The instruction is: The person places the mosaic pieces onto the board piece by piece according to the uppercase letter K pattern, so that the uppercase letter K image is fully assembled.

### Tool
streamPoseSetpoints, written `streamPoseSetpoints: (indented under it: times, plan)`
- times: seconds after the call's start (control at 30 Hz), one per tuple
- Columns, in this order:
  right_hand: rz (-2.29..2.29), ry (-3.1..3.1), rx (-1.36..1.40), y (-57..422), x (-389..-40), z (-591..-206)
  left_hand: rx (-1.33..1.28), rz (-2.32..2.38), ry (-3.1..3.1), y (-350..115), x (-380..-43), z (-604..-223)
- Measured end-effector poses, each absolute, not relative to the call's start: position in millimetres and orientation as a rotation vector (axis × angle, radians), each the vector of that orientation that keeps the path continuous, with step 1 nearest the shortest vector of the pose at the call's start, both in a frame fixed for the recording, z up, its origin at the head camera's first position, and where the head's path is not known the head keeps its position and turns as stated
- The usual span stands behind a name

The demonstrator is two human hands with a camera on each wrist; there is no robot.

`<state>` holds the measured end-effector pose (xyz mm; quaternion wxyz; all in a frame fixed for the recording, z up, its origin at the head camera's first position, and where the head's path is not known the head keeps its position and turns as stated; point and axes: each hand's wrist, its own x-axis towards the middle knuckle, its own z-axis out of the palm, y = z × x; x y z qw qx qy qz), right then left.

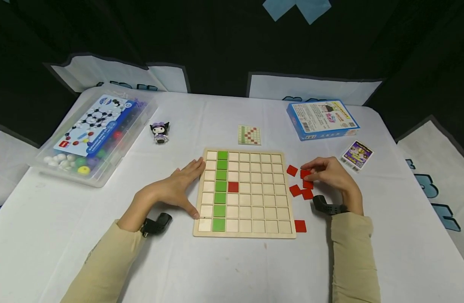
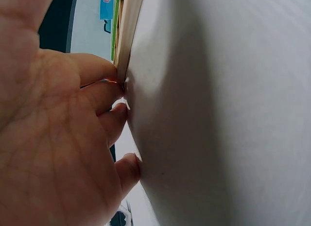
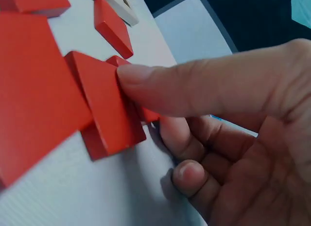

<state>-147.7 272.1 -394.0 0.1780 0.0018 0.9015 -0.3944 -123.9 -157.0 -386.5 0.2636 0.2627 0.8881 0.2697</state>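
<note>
A wooden grid board (image 1: 257, 214) lies on the table, its second column from the left filled with green tiles (image 1: 220, 198). One red tile (image 1: 233, 187) sits in the third row, right beside that column. My left hand (image 1: 176, 187) is spread along the board's left edge, thumb near the lower corner and fingertips near the upper one. To the right of the board, my right hand (image 1: 330, 173) pinches a red tile (image 3: 104, 104) between thumb and fingers; the index fingertip is hidden behind the tiles. Other loose red tiles (image 1: 295, 190) lie close by, some overlapping.
A small pattern card (image 1: 249, 135) lies behind the board. A clear case of coloured balls (image 1: 103, 176) and a small figurine (image 1: 160, 132) stand at the left. On the right are a blue box (image 1: 322, 120), a purple card pack (image 1: 357, 155) and one separate red tile (image 1: 300, 226).
</note>
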Motion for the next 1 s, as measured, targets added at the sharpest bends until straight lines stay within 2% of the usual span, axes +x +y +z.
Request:
streamPoseSetpoints:
  times: [0.5,0.77,1.0]
  plan:
    - [-1.124,2.575,-0.022,268.6,-148.5,-394.0,0.704,0.723,2.401,-157.1,-123.4,-386.0]
    - [-1.14,2.63,0.097,268.0,-147.2,-396.4,0.712,0.719,2.405,-157.0,-123.7,-386.2]
    - [-1.206,2.64,0.017,269.5,-146.7,-397.4,0.711,0.73,2.403,-157.3,-124.1,-387.0]
